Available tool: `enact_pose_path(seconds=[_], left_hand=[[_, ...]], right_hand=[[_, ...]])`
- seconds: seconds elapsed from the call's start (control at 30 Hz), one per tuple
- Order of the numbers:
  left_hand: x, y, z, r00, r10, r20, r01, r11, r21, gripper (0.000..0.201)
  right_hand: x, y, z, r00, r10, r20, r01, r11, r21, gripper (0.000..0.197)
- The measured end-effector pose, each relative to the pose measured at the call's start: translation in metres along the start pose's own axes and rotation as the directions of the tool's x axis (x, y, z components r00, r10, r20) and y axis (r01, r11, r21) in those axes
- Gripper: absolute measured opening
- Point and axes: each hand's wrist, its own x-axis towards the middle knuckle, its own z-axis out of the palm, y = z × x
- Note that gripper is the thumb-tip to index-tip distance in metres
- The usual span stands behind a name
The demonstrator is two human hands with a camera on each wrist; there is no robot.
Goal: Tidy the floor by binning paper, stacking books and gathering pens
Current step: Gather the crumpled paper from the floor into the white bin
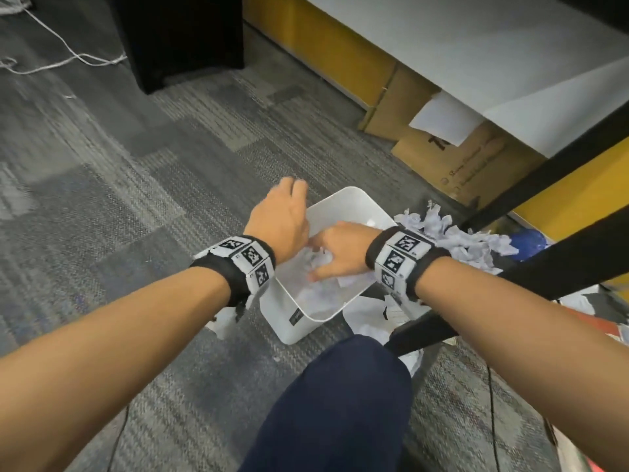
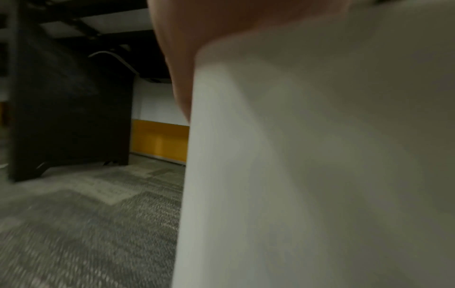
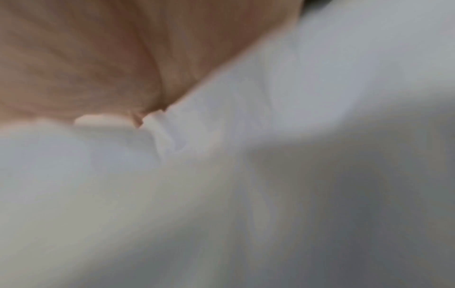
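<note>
A white plastic bin (image 1: 289, 321) stands on the grey carpet, holding crumpled paper (image 1: 320, 294). My left hand (image 1: 282, 212) grips the bin's far left rim; in the left wrist view the bin wall (image 2: 307, 175) fills the right side under the palm (image 2: 197, 29). My right hand (image 1: 335, 253) is down inside the bin, its fingers closed round a wad of crumpled paper (image 1: 321, 258). The right wrist view is a blur of palm (image 3: 98, 58) against white paper (image 3: 246, 155). No pens are in sight.
Several torn paper scraps (image 1: 452, 236) lie right of the bin, with more sheets (image 1: 374, 321) at its near side. A black table leg (image 1: 544, 172) crosses above them. Flat cardboard (image 1: 452, 155) leans at the back. A black cabinet (image 1: 183, 35) and white cable (image 1: 68, 56) are far left.
</note>
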Motion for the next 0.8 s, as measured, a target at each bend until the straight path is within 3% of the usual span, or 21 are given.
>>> enact_pose_path(seconds=[0.1,0.17,0.23,0.3,0.4,0.5,0.53,0.57,0.63,0.67,0.7,0.73,0.77,0.8], left_hand=[[0.003,0.000,0.001,0.974,-0.122,0.188,0.099,0.987,0.129,0.028],[0.007,0.001,0.003,0.970,-0.118,0.214,0.085,0.984,0.159,0.029],[0.012,0.003,0.005,0.970,-0.114,0.215,0.086,0.987,0.137,0.029],[0.014,0.004,0.007,0.966,-0.127,0.226,0.102,0.988,0.119,0.029],[0.020,0.006,0.009,0.968,-0.121,0.218,0.101,0.990,0.103,0.032],[0.030,0.010,0.009,0.976,-0.116,0.184,0.100,0.991,0.094,0.032],[0.036,0.010,0.008,0.977,-0.128,0.173,0.113,0.989,0.090,0.033],[0.041,0.010,0.006,0.976,-0.143,0.163,0.131,0.988,0.083,0.034],[0.056,0.009,0.003,0.976,-0.172,0.135,0.164,0.984,0.068,0.034],[0.063,0.008,0.002,0.975,-0.183,0.127,0.176,0.982,0.065,0.034],[0.070,0.009,0.002,0.974,-0.189,0.122,0.182,0.981,0.062,0.034],[0.076,0.010,0.003,0.974,-0.193,0.120,0.187,0.981,0.058,0.033],[0.082,0.011,0.005,0.973,-0.198,0.122,0.193,0.980,0.053,0.033],[0.088,0.014,0.006,0.972,-0.201,0.122,0.195,0.979,0.056,0.032]], right_hand=[[-0.023,0.009,-0.014,0.979,-0.026,-0.202,0.000,0.992,-0.130,0.080],[-0.039,0.016,-0.017,0.940,-0.036,-0.340,-0.044,0.973,-0.226,0.091],[-0.048,0.025,-0.012,0.911,0.033,-0.412,-0.158,0.949,-0.274,0.090],[-0.047,0.036,-0.003,0.916,0.140,-0.376,-0.244,0.939,-0.244,0.071],[-0.042,0.050,0.009,0.943,0.184,-0.278,-0.202,0.979,-0.039,0.022],[-0.040,0.059,0.017,0.907,0.176,-0.383,-0.065,0.956,0.285,0.014],[-0.042,0.060,0.016,0.859,0.210,-0.467,0.004,0.908,0.418,0.014],[-0.045,0.061,0.015,0.772,0.266,-0.578,0.077,0.863,0.500,0.014],[-0.052,0.066,0.010,0.482,0.391,-0.784,0.164,0.839,0.519,0.014],[-0.054,0.070,0.009,0.333,0.443,-0.832,0.172,0.839,0.516,0.014],[-0.054,0.076,0.011,0.220,0.495,-0.840,0.162,0.831,0.532,0.013],[-0.053,0.081,0.014,0.156,0.557,-0.816,0.129,0.807,0.576,0.014],[-0.049,0.088,0.019,0.143,0.636,-0.758,0.071,0.758,0.649,0.021],[-0.044,0.096,0.025,0.169,0.726,-0.667,-0.003,0.677,0.736,0.030]])
